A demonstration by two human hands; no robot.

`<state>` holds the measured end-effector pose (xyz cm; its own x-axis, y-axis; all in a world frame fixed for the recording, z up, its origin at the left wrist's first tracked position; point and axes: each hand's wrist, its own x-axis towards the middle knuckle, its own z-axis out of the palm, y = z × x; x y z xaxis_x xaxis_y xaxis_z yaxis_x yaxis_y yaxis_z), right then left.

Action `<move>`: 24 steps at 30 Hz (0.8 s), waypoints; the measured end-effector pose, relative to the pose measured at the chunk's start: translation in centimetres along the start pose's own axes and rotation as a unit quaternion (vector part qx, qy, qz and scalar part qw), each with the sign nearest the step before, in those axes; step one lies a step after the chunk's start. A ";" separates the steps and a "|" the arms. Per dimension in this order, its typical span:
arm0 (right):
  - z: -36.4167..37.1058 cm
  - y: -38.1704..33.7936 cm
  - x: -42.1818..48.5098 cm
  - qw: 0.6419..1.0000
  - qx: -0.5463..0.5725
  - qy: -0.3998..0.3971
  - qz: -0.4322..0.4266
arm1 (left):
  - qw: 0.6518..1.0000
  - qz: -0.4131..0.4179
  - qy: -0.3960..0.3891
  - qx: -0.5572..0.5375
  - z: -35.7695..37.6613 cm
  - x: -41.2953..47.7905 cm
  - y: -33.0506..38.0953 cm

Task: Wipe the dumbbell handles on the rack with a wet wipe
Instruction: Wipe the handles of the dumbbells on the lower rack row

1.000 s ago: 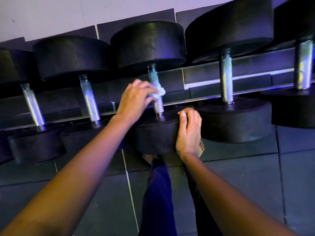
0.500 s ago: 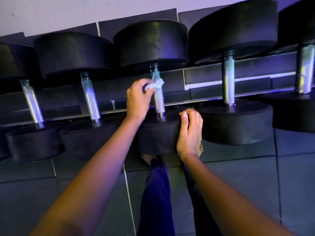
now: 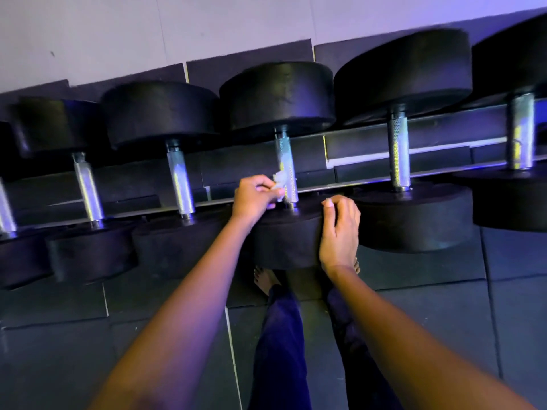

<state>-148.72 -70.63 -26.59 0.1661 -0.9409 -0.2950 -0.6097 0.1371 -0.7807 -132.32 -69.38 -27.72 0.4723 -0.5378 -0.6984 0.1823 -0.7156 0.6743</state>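
Note:
Several black dumbbells with knurled steel handles lie side by side on a low rack (image 3: 367, 161). My left hand (image 3: 255, 197) pinches a small white wet wipe (image 3: 279, 184) against the lower left side of the middle dumbbell's handle (image 3: 285, 164). My right hand (image 3: 339, 232) rests curled over the near weight head (image 3: 287, 244) of that same dumbbell, fingers over its top edge. The neighbouring handle (image 3: 399, 155) to the right and another handle (image 3: 180, 184) to the left stand bare.
Dark rubber floor tiles (image 3: 444, 306) cover the ground in front of the rack, and a pale wall (image 3: 207, 25) rises behind it. My legs in dark trousers (image 3: 281, 344) and a bare foot (image 3: 265, 278) stand just below the middle dumbbell.
My left hand with the wipe has slid down the middle handle from near its top to its lower end. My right hand stays on the near weight head. The view has tilted.

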 end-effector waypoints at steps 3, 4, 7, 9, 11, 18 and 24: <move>-1.1 -1.0 0.3 0.998 -0.019 -0.067 0.009 | 1.000 -0.012 0.010 -0.013 0.1 -1.2 0.8; -1.6 -1.4 0.4 0.995 -0.030 -0.094 0.014 | 0.999 -0.018 0.014 -0.034 0.2 -1.7 1.2; -3.5 -2.7 0.5 0.988 -0.035 -0.146 0.040 | 0.994 -0.031 0.009 -0.108 0.6 -4.1 3.0; -5.3 -4.1 0.2 0.984 -0.025 -0.164 0.070 | 0.991 -0.025 0.007 -0.133 1.1 -5.8 4.5; -7.1 -5.3 -0.4 0.980 -0.033 -0.172 0.094 | 0.990 -0.006 0.007 -0.138 1.7 -7.3 5.8; -12.7 -9.0 -2.4 0.977 -0.029 -0.159 0.140 | 0.989 0.058 0.014 -0.138 3.2 -12.4 10.6; -15.9 -11.1 -3.2 0.984 -0.015 -0.106 0.142 | 0.991 0.094 -0.006 -0.092 4.5 -14.6 13.0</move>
<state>-154.86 -74.03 -8.20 0.1420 -0.7798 -0.6097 -0.6775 0.3725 -0.6342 -140.71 -72.82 -9.86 0.5021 -0.6606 -0.5580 0.2460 -0.5095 0.8246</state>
